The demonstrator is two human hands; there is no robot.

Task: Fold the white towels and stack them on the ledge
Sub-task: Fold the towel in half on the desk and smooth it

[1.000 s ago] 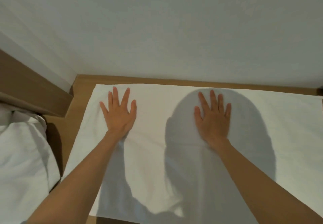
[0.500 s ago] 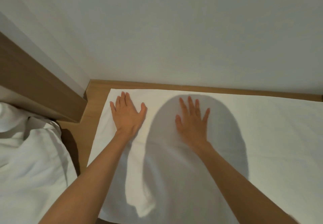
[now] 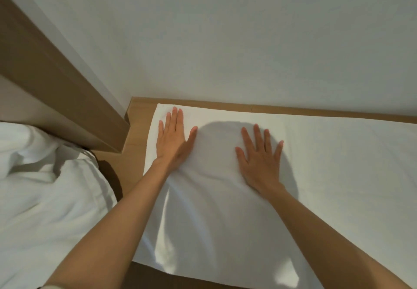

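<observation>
Both palms flat, gripping nothing: left hand [image 3: 172, 139] by the white towel [image 3: 327, 175]'s left edge on the ledge [image 3: 135, 144], right hand [image 3: 261, 160] mid-towel. No folds visible yet, no stack either.

The flat white cloth towel [image 3: 316, 164] lies spread on the light wooden ledge [image 3: 137, 135], against the pale wall [image 3: 225, 40] behind. Left hand [image 3: 173, 139] near its left edge, right hand [image 3: 259, 155] beside it. Rumpled white bedding [image 3: 45, 187] left of the ledge.

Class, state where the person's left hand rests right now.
In the head view, the left hand lies flat on the white towel near its far left corner, left of the right hand.
</observation>
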